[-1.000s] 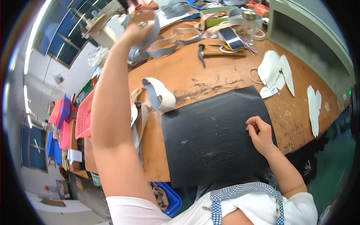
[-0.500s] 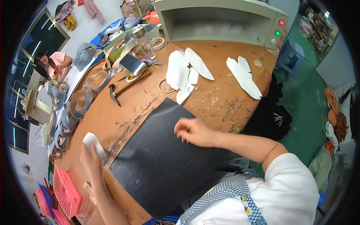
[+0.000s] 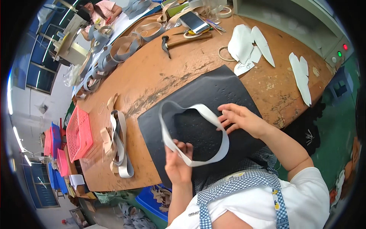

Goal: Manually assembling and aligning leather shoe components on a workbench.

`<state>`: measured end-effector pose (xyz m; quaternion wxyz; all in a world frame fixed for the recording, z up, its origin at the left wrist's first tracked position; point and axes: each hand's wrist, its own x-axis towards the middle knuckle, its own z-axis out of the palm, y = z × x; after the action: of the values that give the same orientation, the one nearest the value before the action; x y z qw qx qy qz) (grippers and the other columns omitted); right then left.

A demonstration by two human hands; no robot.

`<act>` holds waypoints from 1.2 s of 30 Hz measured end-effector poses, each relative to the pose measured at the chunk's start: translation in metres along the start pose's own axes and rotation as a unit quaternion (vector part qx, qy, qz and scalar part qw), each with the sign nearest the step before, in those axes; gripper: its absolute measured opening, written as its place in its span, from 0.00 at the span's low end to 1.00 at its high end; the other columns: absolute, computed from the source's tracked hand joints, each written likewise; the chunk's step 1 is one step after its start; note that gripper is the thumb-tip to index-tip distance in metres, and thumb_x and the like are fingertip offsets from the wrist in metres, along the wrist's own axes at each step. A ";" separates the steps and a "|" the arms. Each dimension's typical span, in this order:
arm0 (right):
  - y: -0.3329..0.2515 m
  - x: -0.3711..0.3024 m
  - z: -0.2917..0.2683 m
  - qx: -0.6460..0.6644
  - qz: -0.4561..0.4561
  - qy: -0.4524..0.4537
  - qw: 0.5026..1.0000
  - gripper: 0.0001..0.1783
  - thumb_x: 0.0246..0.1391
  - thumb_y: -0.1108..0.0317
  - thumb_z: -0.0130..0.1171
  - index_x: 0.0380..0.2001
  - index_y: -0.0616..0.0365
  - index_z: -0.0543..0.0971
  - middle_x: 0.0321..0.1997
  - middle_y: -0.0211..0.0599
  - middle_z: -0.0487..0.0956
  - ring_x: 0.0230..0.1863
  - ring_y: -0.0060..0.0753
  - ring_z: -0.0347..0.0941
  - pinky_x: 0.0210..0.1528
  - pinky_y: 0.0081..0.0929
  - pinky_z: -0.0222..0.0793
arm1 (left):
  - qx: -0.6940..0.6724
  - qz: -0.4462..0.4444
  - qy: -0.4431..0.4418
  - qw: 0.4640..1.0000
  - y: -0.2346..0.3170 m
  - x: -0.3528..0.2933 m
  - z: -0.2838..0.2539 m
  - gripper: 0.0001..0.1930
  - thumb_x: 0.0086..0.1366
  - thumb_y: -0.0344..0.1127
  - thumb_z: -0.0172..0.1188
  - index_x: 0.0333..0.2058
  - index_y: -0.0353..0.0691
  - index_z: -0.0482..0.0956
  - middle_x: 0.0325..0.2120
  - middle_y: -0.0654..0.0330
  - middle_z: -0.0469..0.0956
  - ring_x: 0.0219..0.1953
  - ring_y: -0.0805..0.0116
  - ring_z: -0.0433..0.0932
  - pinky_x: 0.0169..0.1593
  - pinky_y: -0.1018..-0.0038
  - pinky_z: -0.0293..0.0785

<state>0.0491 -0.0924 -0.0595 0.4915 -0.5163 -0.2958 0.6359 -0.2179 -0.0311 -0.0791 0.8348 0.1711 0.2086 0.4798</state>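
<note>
A pale grey loop-shaped strip (image 3: 173, 108) lies curled over a black mat (image 3: 213, 91) on the brown worktable (image 3: 152, 72). My left hand (image 3: 178, 164) grips the strip's near edge at the mat's front. At the strip's right side my right hand (image 3: 238, 117) pinches it with the fingertips. The strip's far end arches up over the mat's middle.
Loose strips (image 3: 119, 145) are piled left of the mat beside a red basket (image 3: 78, 133). A hammer (image 3: 183, 40), a phone (image 3: 194, 22), white cut pieces (image 3: 248, 44) and several grey loops (image 3: 114, 49) lie farther back. A person (image 3: 101, 9) sits at the far end. A blue bin (image 3: 156, 198) stands under the table's edge.
My left hand came from the table's left side to the mat's front, bringing the grey loop strip. The right hand shifted from pressing on the mat to pinching the strip.
</note>
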 end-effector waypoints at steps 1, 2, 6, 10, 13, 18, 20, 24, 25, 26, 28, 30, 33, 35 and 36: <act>0.001 0.006 -0.001 0.034 0.010 0.005 0.999 0.27 0.70 0.55 0.49 0.63 0.63 0.63 0.52 0.46 0.78 0.48 0.33 0.78 0.49 0.30 0.76 | 0.022 -0.028 0.024 0.999 -0.002 -0.012 -0.004 0.34 0.64 0.26 0.58 0.67 0.40 0.57 0.46 0.61 0.71 0.50 0.67 0.73 0.65 0.59 0.66; 0.001 0.010 -0.001 0.067 0.019 0.011 0.998 0.27 0.71 0.55 0.48 0.63 0.63 0.62 0.52 0.45 0.78 0.48 0.33 0.78 0.47 0.28 0.76 | 0.084 -0.046 0.055 0.994 -0.003 -0.023 -0.009 0.34 0.65 0.29 0.58 0.68 0.40 0.57 0.46 0.59 0.71 0.51 0.65 0.73 0.65 0.58 0.66; -0.010 0.021 0.010 -0.092 0.000 -0.013 0.996 0.32 0.64 0.61 0.60 0.64 0.63 0.62 0.51 0.44 0.77 0.48 0.32 0.77 0.46 0.28 0.76 | 0.166 -0.057 0.059 0.983 0.010 -0.049 -0.019 0.31 0.67 0.34 0.58 0.66 0.39 0.58 0.47 0.56 0.72 0.50 0.63 0.74 0.63 0.58 0.69; -0.014 0.046 0.017 -0.301 -0.104 -0.006 0.948 0.38 0.51 0.67 0.67 0.62 0.63 0.63 0.50 0.46 0.77 0.46 0.34 0.77 0.49 0.31 0.74 | 0.117 -0.075 0.061 0.988 0.008 -0.040 -0.014 0.27 0.71 0.41 0.55 0.64 0.37 0.61 0.49 0.52 0.74 0.49 0.61 0.76 0.61 0.56 0.72; -0.003 0.110 0.016 -0.359 -0.232 0.036 0.903 0.37 0.47 0.67 0.65 0.61 0.62 0.65 0.52 0.56 0.75 0.51 0.50 0.76 0.55 0.40 0.71 | 0.249 -0.017 0.095 0.964 0.002 -0.029 -0.008 0.27 0.72 0.41 0.55 0.63 0.36 0.62 0.49 0.49 0.74 0.47 0.57 0.78 0.54 0.56 0.77; -0.042 0.144 0.016 -0.416 -0.323 0.052 0.849 0.35 0.49 0.57 0.67 0.58 0.60 0.70 0.55 0.57 0.74 0.57 0.54 0.72 0.60 0.42 0.69 | 0.382 0.063 0.164 0.907 0.019 -0.038 -0.003 0.26 0.72 0.34 0.55 0.64 0.34 0.58 0.50 0.49 0.74 0.53 0.56 0.77 0.53 0.64 0.76; -0.065 0.122 -0.022 -0.519 -0.314 0.133 0.784 0.27 0.52 0.56 0.63 0.51 0.60 0.76 0.53 0.53 0.75 0.52 0.56 0.74 0.56 0.43 0.71 | 0.414 0.026 0.169 0.894 0.033 -0.054 0.000 0.31 0.69 0.34 0.61 0.67 0.37 0.59 0.62 0.50 0.65 0.65 0.56 0.64 0.69 0.49 0.57; -0.053 0.080 -0.137 -0.683 -0.152 0.446 0.558 0.07 0.52 0.71 0.57 0.34 0.62 0.77 0.48 0.49 0.74 0.44 0.51 0.75 0.45 0.45 0.76 | 0.648 0.213 0.253 0.686 0.032 -0.059 0.027 0.27 0.67 0.26 0.60 0.63 0.33 0.62 0.59 0.50 0.67 0.59 0.58 0.69 0.61 0.66 0.68; -0.051 0.066 -0.154 -0.650 -0.169 0.497 0.549 0.06 0.53 0.72 0.56 0.34 0.62 0.77 0.47 0.49 0.74 0.44 0.52 0.76 0.44 0.46 0.76 | 0.616 0.262 0.208 0.713 0.037 -0.057 0.021 0.26 0.66 0.25 0.60 0.61 0.32 0.64 0.57 0.49 0.69 0.58 0.57 0.70 0.61 0.65 0.68; -0.045 0.056 -0.167 -0.616 -0.184 0.546 0.537 0.05 0.55 0.73 0.54 0.33 0.62 0.77 0.46 0.49 0.74 0.43 0.53 0.76 0.44 0.47 0.76 | 0.619 0.263 0.201 0.712 0.034 -0.055 0.039 0.24 0.67 0.24 0.60 0.60 0.31 0.66 0.56 0.49 0.70 0.57 0.57 0.71 0.61 0.66 0.69; -0.041 0.046 -0.194 -0.613 -0.150 0.527 0.569 0.05 0.55 0.72 0.55 0.32 0.62 0.77 0.44 0.49 0.75 0.41 0.54 0.77 0.44 0.46 0.76 | 0.638 0.247 0.126 0.719 0.030 -0.045 0.041 0.23 0.67 0.24 0.59 0.60 0.31 0.66 0.56 0.49 0.70 0.57 0.58 0.72 0.60 0.67 0.70; -0.039 0.034 -0.206 -0.608 -0.120 0.504 0.602 0.05 0.55 0.71 0.56 0.31 0.62 0.77 0.41 0.48 0.76 0.39 0.55 0.77 0.43 0.46 0.76 | 0.642 0.206 0.020 0.738 0.009 -0.033 0.053 0.23 0.68 0.24 0.58 0.60 0.31 0.66 0.56 0.49 0.71 0.58 0.59 0.72 0.60 0.68 0.70; -0.039 0.013 -0.203 -0.549 -0.231 0.543 0.592 0.04 0.54 0.72 0.58 0.29 0.62 0.76 0.36 0.47 0.77 0.35 0.55 0.77 0.40 0.46 0.75 | 0.682 0.225 -0.165 0.676 -0.034 -0.004 0.086 0.13 0.65 0.20 0.56 0.48 0.31 0.76 0.51 0.51 0.76 0.51 0.62 0.78 0.52 0.72 0.75; -0.036 -0.008 -0.183 -0.488 -0.320 0.563 0.586 0.04 0.54 0.74 0.59 0.31 0.63 0.76 0.33 0.45 0.77 0.34 0.53 0.77 0.38 0.43 0.74 | 0.672 0.187 -0.244 0.674 -0.059 0.012 0.111 0.11 0.63 0.19 0.58 0.44 0.31 0.78 0.49 0.49 0.77 0.49 0.60 0.79 0.51 0.71 0.76; -0.031 -0.019 -0.172 -0.489 -0.320 0.557 0.591 0.04 0.54 0.74 0.59 0.31 0.63 0.76 0.33 0.45 0.77 0.34 0.53 0.77 0.38 0.43 0.74 | 0.648 0.165 -0.271 0.693 -0.071 0.019 0.116 0.10 0.62 0.21 0.60 0.43 0.32 0.78 0.47 0.48 0.78 0.49 0.57 0.79 0.50 0.69 0.77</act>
<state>0.2214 -0.1219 -0.0757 0.4059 -0.8046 -0.3772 -0.2136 -0.0984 -0.0590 -0.0183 0.4445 0.8238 0.2010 0.2888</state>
